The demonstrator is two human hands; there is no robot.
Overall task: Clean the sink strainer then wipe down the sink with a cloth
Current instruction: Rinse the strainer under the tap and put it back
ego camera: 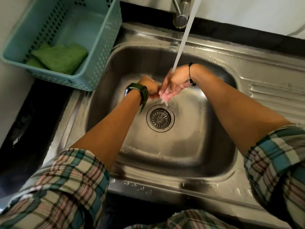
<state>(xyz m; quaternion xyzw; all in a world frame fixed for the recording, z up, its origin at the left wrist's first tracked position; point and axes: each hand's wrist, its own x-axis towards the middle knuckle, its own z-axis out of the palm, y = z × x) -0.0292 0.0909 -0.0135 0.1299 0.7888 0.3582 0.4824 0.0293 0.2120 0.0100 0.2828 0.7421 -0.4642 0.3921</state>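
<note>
**Hands rinsing under the tap; cloth not yet taken up**

Both hands meet under the running water above the round metal slotted strainer (160, 118), which sits in the drain of the stainless steel sink (189, 162). The left hand (151, 89) is clenched, apparently empty; the right hand (175, 83) has relaxed fingers, holding nothing. The strainer step seems over. Next: reach far left for the green cloth (61, 57) in the teal plastic basket (99, 52).

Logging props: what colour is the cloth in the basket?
Green; the cloth lies in the pale teal basket, seen in the head view.
</note>
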